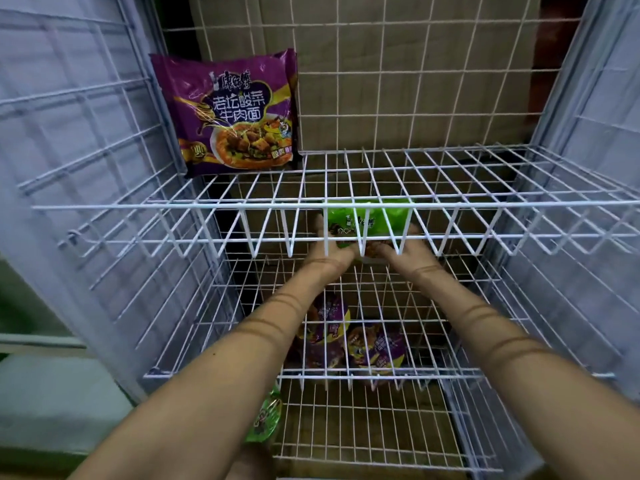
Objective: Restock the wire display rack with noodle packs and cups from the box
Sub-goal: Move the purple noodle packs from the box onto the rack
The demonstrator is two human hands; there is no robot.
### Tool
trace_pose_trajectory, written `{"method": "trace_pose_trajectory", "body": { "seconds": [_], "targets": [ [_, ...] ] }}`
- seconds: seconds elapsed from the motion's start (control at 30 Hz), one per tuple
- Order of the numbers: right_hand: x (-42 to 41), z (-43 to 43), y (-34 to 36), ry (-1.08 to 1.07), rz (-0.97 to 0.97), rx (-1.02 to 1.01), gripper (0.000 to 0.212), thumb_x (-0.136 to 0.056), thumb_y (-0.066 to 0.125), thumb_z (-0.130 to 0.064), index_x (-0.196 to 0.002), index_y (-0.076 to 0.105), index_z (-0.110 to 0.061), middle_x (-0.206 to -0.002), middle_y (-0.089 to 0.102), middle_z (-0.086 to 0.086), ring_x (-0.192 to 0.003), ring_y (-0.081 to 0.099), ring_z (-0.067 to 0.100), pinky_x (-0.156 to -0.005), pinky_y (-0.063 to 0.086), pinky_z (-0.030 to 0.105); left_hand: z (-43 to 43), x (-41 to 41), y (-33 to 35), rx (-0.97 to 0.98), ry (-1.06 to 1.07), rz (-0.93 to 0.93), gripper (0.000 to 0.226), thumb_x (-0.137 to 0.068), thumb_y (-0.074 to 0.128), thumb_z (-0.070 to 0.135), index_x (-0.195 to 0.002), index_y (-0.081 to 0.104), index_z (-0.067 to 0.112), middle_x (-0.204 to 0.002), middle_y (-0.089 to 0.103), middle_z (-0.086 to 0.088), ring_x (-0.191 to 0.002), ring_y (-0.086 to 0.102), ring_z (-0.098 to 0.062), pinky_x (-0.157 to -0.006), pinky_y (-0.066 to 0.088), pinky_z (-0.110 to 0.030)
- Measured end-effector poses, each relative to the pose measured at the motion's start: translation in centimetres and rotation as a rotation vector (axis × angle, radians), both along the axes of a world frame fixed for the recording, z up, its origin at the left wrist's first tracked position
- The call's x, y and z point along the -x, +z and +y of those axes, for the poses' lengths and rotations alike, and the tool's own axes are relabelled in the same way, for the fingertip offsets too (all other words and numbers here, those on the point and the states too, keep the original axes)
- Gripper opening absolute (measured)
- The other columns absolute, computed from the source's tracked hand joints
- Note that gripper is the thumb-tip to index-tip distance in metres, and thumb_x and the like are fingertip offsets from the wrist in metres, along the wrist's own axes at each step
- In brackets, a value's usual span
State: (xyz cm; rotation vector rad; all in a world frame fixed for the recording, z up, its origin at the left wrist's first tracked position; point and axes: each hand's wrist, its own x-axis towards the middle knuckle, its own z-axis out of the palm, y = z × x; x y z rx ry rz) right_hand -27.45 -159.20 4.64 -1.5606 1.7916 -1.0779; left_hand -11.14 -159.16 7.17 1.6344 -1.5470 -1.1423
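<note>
though wires (242, 205) hide it partly, left grip (329, 252) and right grip (405, 249) clamp green pack (367, 216)

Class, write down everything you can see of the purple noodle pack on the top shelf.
The purple noodle pack is a glossy sealed plastic pouch printed with white Chinese characters and a bowl of noodles with meat. It stands upright, slightly tilted, in the back left corner of the top wire shelf, its bottom edge on the wires. No hand touches it: the left hand and right hand hold a green pack lower down.
</note>
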Motion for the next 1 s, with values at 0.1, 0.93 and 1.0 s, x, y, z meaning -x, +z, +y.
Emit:
{"method": "trace_pose_trajectory", "body": {
  "seconds": [0.1, 0.93, 1.0],
  "targets": [
    [0.0, 0.0, -0.4, -0.046, 0.014, 0.03, 0.055, -0.087, 0.076, -0.032, -0.133, 0.055, -0.011, -0.118, 0.068, 0.005, -0.108, 0.063, 0.022, -0.088, 0.044, 0.027, -0.3, -0.2, -0.4, 0.035, -0.017, 0.063, 0.092, -0.092, 0.071, 0.035, -0.161, 0.014, 0.012, -0.156, 0.043, -0.013, -0.14, 0.044, -0.03, -0.111, 0.036, -0.03],
    [-11.7, 1.3, 0.7, 0.082, -0.153, -0.025, 0.029, -0.083, 0.078, -0.041, -0.086, 0.058, -0.021, -0.093, 0.069, 0.008, -0.092, 0.069, 0.032, -0.082, 0.059, 0.052, 1.7, -13.3, -0.1, 0.268, 0.327, 0.012, 0.053, -0.106, 0.047, 0.025, -0.156, 0.03, 0.012, -0.141, 0.056, -0.019, -0.126, 0.055, -0.036, -0.093, 0.042, -0.03],
    [-12.4, -0.2, -0.6, 0.117, -0.16, -0.028, 0.054, -0.073, 0.077, -0.057, -0.106, 0.062, -0.018, -0.104, 0.07, 0.011, -0.097, 0.069, 0.034, -0.083, 0.059, 0.054, 1.2, -14.5, -0.6, 0.266, 0.349, 0.015, 0.054, -0.105, 0.05, 0.025, -0.154, 0.033, 0.015, -0.14, 0.058, -0.014, -0.123, 0.057, -0.035, -0.095, 0.043, -0.027]
  ]
}}
